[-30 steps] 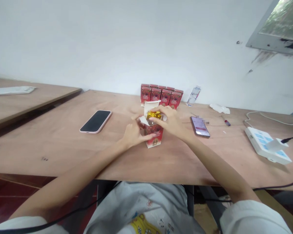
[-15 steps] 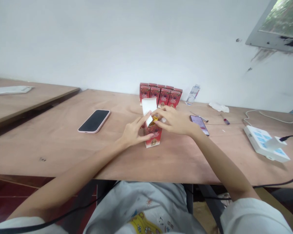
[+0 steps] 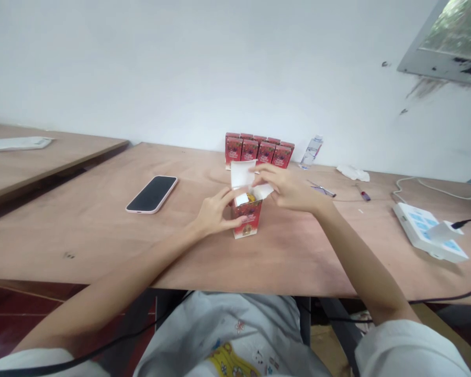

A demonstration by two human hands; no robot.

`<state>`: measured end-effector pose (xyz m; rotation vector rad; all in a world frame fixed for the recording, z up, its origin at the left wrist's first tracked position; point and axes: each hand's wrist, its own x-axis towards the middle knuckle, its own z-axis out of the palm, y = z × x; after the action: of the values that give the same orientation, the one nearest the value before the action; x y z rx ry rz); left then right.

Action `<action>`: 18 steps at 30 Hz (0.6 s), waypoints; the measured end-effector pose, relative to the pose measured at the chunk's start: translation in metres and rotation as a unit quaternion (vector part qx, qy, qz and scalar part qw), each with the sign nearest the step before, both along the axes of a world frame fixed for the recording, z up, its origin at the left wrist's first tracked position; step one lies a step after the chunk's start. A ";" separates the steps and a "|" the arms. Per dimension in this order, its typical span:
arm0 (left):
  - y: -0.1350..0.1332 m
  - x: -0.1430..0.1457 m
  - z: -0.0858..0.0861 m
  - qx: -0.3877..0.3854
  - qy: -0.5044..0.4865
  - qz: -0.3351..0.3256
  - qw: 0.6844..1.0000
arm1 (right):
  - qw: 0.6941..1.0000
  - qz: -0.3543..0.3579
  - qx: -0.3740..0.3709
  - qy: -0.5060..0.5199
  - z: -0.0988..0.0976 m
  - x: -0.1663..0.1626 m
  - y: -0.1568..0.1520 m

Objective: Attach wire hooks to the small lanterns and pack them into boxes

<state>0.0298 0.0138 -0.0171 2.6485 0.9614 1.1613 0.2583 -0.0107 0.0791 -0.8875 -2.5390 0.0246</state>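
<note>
A small red carton point(image 3: 249, 217) stands upright on the table in front of me, its white top flaps raised. Something shiny and golden point(image 3: 251, 198) shows in its mouth, mostly hidden. My left hand point(image 3: 215, 213) grips the carton from the left, thumb across the front and fingers at the upper edge. On the other side, my right hand point(image 3: 288, 187) has bent fingers at the raised white lid point(image 3: 242, 174) and the right side flap point(image 3: 264, 191), apparently pinching the flap.
Behind the carton, several closed red boxes point(image 3: 266, 153) stand in two rows near the wall. A pink-cased phone point(image 3: 152, 195) lies left. To the right are a clear bottle-like packet point(image 3: 311, 152), a tissue point(image 3: 353, 173), a small screwdriver point(image 3: 364, 195) and a white power strip point(image 3: 419, 225).
My right hand has drawn back slightly to the right from the carton's mouth, uncovering the white side flap. The left hand keeps its hold on the carton.
</note>
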 end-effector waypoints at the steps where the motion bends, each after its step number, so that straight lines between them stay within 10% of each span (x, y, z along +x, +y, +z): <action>1: 0.001 0.000 0.000 0.003 0.002 0.002 1.000 | 1.000 -0.002 0.023 0.016 -0.001 -0.001 0.001; 18: 0.005 -0.001 -0.004 -0.013 -0.008 -0.031 0.999 | 0.982 0.063 0.005 0.175 -0.010 -0.012 0.014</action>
<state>0.0288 0.0186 -0.0206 2.6247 0.8793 1.1468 0.2461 0.0032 0.0689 -0.6501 -2.2571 0.1895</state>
